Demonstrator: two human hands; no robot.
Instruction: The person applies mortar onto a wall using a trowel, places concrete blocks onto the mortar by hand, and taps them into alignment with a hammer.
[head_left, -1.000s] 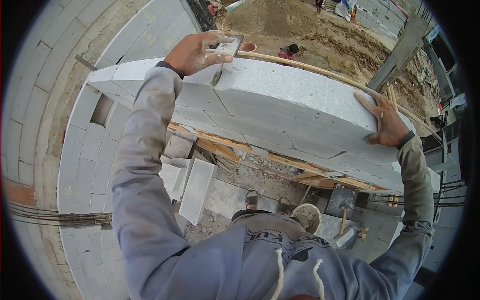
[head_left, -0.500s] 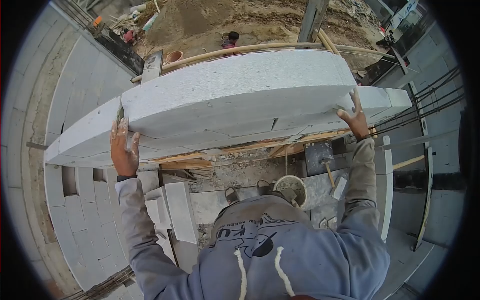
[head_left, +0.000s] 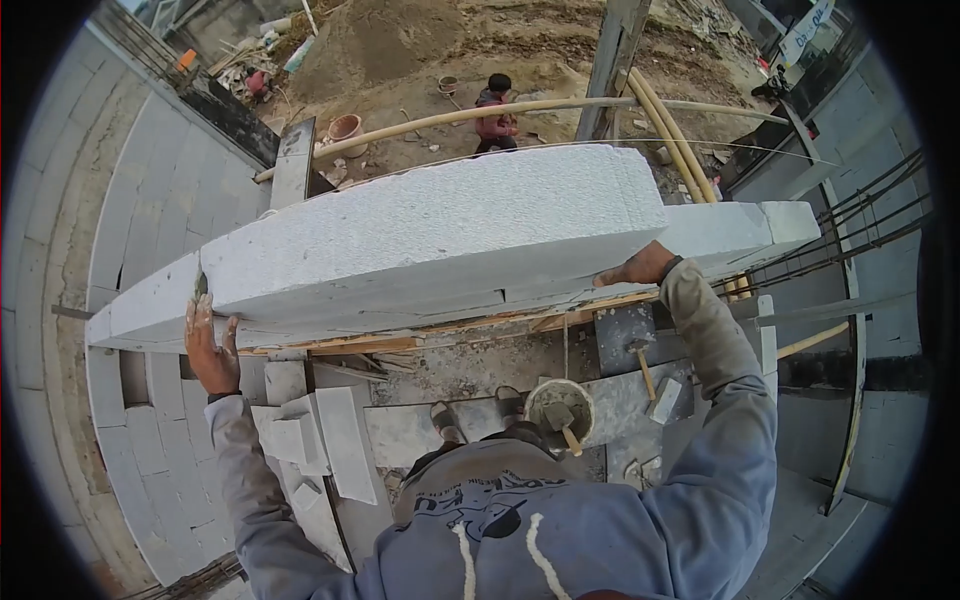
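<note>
The block (head_left: 430,215) spans from left hand (head_left: 210,348), thumb and fingers apart, to right hand (head_left: 640,268), grip hidden, probably for even steadying.

Large block (head_left: 430,225): chalky white and matt, the top granular and finely pitted, the side face smoother. Left hand (head_left: 212,350): fingers coated with pale dust. Hooded top (head_left: 610,530): soft, matt cloth, creased at the sleeves, with thick white textile drawstrings (head_left: 466,562). Pole (head_left: 560,103): smooth, bamboo-like. Rods (head_left: 868,222): thin, dark metal. Trowel (head_left: 559,416): grey-crusted, wooden-handled. Soil mound (head_left: 375,45): dull, rough-grained earth.
</note>
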